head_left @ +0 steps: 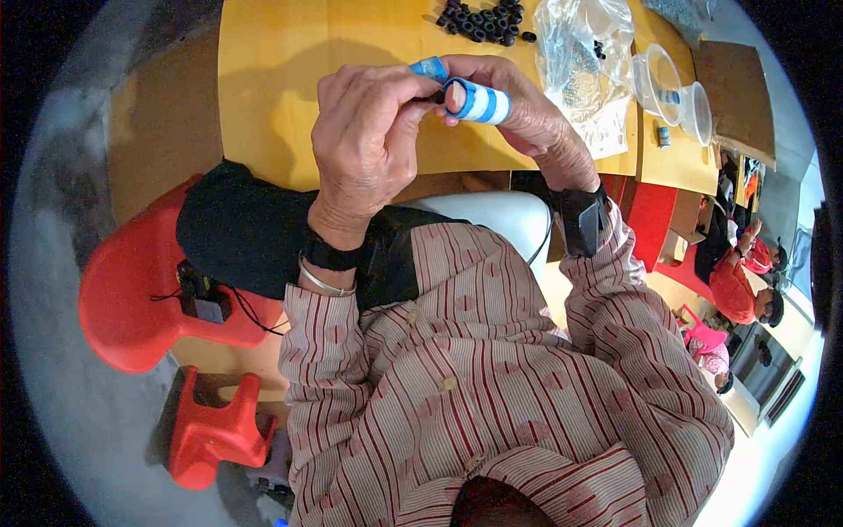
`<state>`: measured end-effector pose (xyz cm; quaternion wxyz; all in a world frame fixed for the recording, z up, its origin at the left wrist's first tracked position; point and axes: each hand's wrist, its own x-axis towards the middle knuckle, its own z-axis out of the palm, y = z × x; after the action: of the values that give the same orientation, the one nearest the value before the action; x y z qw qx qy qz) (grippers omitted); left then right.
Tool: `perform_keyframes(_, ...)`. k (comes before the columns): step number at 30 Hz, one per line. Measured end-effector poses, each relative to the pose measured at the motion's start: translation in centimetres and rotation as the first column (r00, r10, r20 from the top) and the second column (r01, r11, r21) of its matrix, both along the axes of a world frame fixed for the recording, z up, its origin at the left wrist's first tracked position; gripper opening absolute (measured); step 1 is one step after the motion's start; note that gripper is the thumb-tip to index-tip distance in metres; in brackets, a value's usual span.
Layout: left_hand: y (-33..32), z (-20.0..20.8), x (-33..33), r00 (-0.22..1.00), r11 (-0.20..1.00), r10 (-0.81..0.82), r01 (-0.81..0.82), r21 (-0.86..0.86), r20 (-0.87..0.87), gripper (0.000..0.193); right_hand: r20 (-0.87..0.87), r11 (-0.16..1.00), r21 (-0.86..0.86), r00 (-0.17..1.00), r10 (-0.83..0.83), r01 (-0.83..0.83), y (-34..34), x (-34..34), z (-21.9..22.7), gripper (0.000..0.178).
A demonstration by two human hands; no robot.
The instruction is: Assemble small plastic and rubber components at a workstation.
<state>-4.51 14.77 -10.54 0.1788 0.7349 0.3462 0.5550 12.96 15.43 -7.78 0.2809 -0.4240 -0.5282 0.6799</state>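
Observation:
My left hand (362, 140) and my right hand (520, 98) meet above the front part of the yellow tabletop (272, 105). Between their pinched fingertips is a small black part (435, 96), mostly hidden by the fingers. Blue-and-white striped tape (483, 103) wraps my right thumb, and blue tape (429, 68) is around a finger of that hand. Beyond my hands lies a loose pile of small black ring-like pieces (483, 22). To the right of the pile, a clear plastic bag (581, 79) has a few black pieces on it.
Two clear plastic tubs (657, 83) and a small blue roll (665, 136) sit at the table's right, near a cardboard flap (739, 101). Red stools (132, 290) stand at left, and a white seat (500, 215) is under the table edge. Other people (736, 285) sit far right.

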Motion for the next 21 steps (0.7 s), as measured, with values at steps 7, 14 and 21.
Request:
perform_keyframes(7, 0.2, -0.4, 0.0, 1.0, 0.999, 0.005, -0.005, 0.034, 0.006, 0.02, -0.024, 0.999, -0.013, 0.999, -0.048, 0.047, 0.1, 0.0, -0.5, 0.048)
perform_keyframes(14, 0.2, -0.3, -0.3, 1.0, 0.999, 0.022, -0.021, 0.043, -0.008, 0.021, 0.042, 0.993, 0.1, 0.996, -0.073, 0.069, -0.8, -0.7, -0.8, 0.04)
perform_keyframes(21, 0.0, 0.4, -0.5, 0.998, 0.996, 0.054, -0.051, 0.073, -0.044, 0.022, -0.17, 0.986, 0.099, 0.978, -0.119, 0.137, -1.2, -1.4, -2.1, 0.037)
